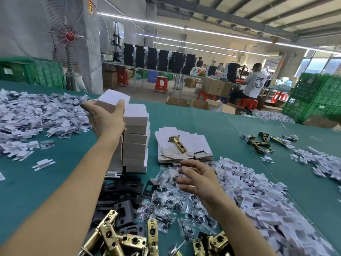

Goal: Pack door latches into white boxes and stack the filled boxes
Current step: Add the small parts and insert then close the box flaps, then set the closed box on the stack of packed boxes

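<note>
A: What is seen closest to the camera?

B: A heap of gold door latches [114, 235] is seen at the bottom edge, laid on the green table [221, 126]. Black plates [121, 200] are piled just behind them, and small clear bags [166, 200] are spread beside those.

A: What is held by the left hand?

B: A closed white box [113, 100] is gripped by the left hand [107, 121], with the thumb on one side and the fingers on the other. The box is held up at the top of the stack of white boxes [135, 143]. Whether it is touching the stack cannot be told.

A: And the right hand?

B: Nothing is held by the right hand [199, 180]. Its fingers are spread and loose. It is held over the clear bags, near the front edge of a pile of flat boxes [199, 145].

A: Is anything laid on that pile?

B: One single latch [178, 144] is laid on top of it. A few far latches [258, 143] are seen well off to the right. White plastic pieces [267, 200] are heaped on the right, and another big heap [36, 115] is seen on the left.
</note>
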Demonstrator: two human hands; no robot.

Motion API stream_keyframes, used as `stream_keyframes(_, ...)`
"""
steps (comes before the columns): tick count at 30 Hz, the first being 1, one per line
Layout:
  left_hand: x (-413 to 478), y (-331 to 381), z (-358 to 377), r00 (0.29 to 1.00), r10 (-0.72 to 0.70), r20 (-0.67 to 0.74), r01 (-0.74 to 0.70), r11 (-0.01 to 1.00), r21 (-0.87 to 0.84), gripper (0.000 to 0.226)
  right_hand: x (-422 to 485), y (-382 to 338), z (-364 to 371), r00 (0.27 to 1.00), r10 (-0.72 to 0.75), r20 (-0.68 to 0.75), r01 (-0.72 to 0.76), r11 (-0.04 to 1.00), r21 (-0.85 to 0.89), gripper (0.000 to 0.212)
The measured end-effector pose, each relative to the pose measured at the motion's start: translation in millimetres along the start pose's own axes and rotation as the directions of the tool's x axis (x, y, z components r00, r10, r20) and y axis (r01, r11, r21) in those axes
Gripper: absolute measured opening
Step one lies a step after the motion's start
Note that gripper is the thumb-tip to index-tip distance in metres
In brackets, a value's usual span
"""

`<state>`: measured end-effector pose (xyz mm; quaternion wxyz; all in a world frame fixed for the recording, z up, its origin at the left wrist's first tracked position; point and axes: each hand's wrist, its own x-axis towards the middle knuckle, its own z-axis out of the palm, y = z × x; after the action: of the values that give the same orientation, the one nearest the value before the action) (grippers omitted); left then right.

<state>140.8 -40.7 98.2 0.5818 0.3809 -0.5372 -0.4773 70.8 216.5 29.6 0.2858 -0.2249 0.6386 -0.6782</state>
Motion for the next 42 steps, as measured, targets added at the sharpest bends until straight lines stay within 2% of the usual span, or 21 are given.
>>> stream_keyframes(2, 1.9, -4.0, 0.0, 0.999, 0.027, -0.029, -0.023, 0.993, 0.116, 0.062, 0.2, 2.0, -1.5, 1.0, 0.0, -0.004, 0.0, 1.0, -0.013, 0.016)
stream_keyframes(5, 4.4, -6.9, -1.2, 0.998, 0.027, -0.052, -0.016, 0.979, 0.202, 0.066, 1.2, 5.3, -1.1, 1.0, 0.016, 0.01, -0.015, 1.0, -0.014, 0.018)
stream_keyframes(16, 12.2, -2.0, 0.9, 1.0, 0.024, -0.012, -0.018, 0.935, 0.355, 0.083, 14.6, 13.1, 2.4, 0.998, 0.065, 0.007, -0.064, 0.995, -0.078, 0.016)
stream_keyframes(20, -1.2, -8.1, -4.5, 0.982, 0.179, -0.055, -0.155, 0.943, 0.294, 0.079, 25.4, 15.3, 2.5, 0.996, 0.086, -0.003, -0.086, 0.991, -0.104, 0.015)
stream_keyframes(24, -23.2, -14.9, -5.2, 0.909, 0.386, -0.156, -0.363, 0.919, 0.155, 0.06, 43.8, 18.0, 0.1, 0.996, 0.078, -0.039, -0.084, 0.981, -0.176, 0.011)
stream_keyframes(27, -43.6, -28.4, -2.2, 0.816, 0.546, -0.189, -0.538, 0.837, 0.096, 0.032, 67.7, 21.6, -2.1, 0.991, -0.004, -0.133, -0.045, 0.929, -0.367, 0.012)
stream_keyframes(29, -58.7, -40.9, 2.2, 0.748, 0.652, -0.123, -0.653, 0.756, 0.037, 0.018, 89.5, 24.7, -4.2, 0.976, -0.113, -0.187, 0.001, 0.857, -0.516, 0.014)
stream_keyframes(30, -66.7, -47.2, 4.4, 0.714, 0.699, -0.044, -0.7, 0.714, -0.004, 0.014, 101.8, 26.0, -4.9, 0.968, -0.169, -0.187, 0.026, 0.805, -0.592, 0.018)
stream_keyframes(31, -75.2, -53.7, 6.4, 0.671, 0.74, 0.056, -0.739, 0.673, -0.033, 0.013, 115.1, 27.8, -6.0, 0.962, -0.217, -0.167, 0.043, 0.724, -0.688, 0.024)
stream_keyframes(32, -83.8, -60.0, 8.0, 0.624, 0.763, 0.17, -0.768, 0.638, -0.045, 0.011, 129.6, 29.6, -8.0, 0.96, -0.246, -0.134, 0.04, 0.593, -0.804, 0.032)
stream_keyframes(34, -96.9, -73.1, 10.5, 0.554, 0.738, 0.386, -0.793, 0.608, -0.024, 0.008, 154.8, 32.0, -9.9, 0.97, -0.232, -0.068, -0.001, 0.278, -0.961, 0.043)
stream_keyframes(35, -99.9, -78.0, 13.2, 0.535, 0.698, 0.476, -0.795, 0.607, 0.004, 0.006, 165.1, 32.3, -9.3, 0.98, -0.195, -0.042, -0.007, 0.181, -0.984, 0.044)
stream_keyframes(37, -101.0, -82.4, 21.3, 0.565, 0.508, 0.651, -0.745, 0.652, 0.139, 0.002, 181.3, 34.7, -7.8, 0.993, -0.118, -0.005, 0.007, 0.1, -0.995, 0.043)
stream_keyframes(39, -94.2, -84.4, 36.6, 0.625, 0.23, 0.746, -0.648, 0.687, 0.331, 0.009, 189.3, 37.5, -8.3, 0.989, -0.15, -0.002, 0.009, 0.068, -0.998, 0.04)
stream_keyframes(40, -89.4, -84.9, 45.7, 0.629, 0.109, 0.77, -0.621, 0.665, 0.414, 0.015, 190.5, 37.9, -10.0, 0.979, -0.204, -0.005, 0.005, 0.051, -0.999, 0.038)
stream_keyframes(42, -80.5, -87.0, 64.7, 0.593, -0.025, 0.805, -0.641, 0.591, 0.491, 0.028, 187.0, 38.2, -13.8, 0.957, -0.288, -0.01, 0.003, 0.045, -0.999, 0.033)
